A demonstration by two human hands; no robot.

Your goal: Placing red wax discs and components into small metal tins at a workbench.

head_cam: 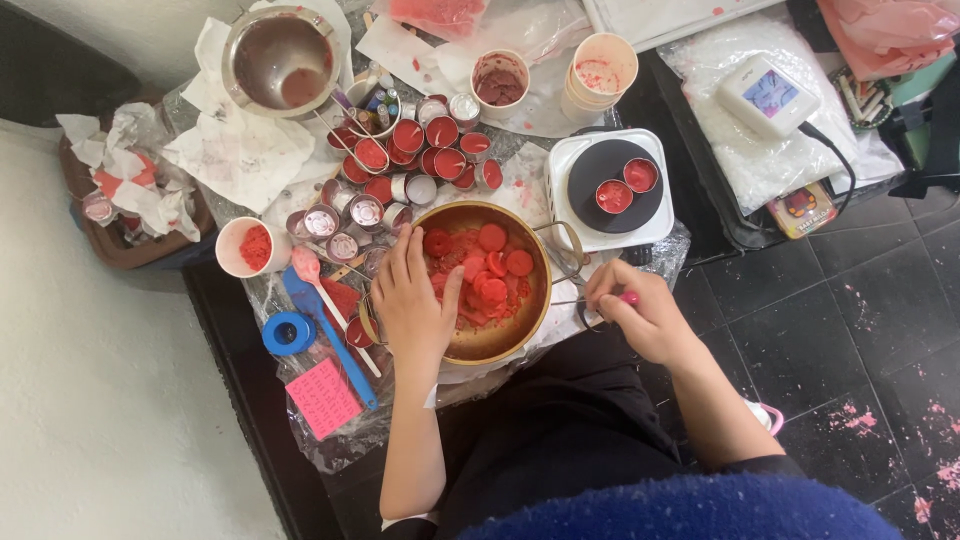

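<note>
A gold metal bowl point(500, 340) holds several round red wax discs point(491, 237) and red crumbs. My left hand point(415, 300) grips the bowl's left rim, thumb reaching inside toward the discs. My right hand point(645, 312) is at the bowl's right side, fingers closed on a thin pink-tipped tool point(628, 297) by the bowl's wire handle point(570, 262). Behind the bowl stand several small metal cups point(440, 160) filled with red wax, and some empty ones point(345, 225).
A white hot plate point(610, 195) carries two red-filled tins. Paper cups point(598, 70), a steel pot point(280, 60), crumpled tissues point(235, 150), a blue spatula point(330, 340), blue tape roll point(288, 332), pink sticky note point(322, 397) and a white scale point(768, 95) surround it.
</note>
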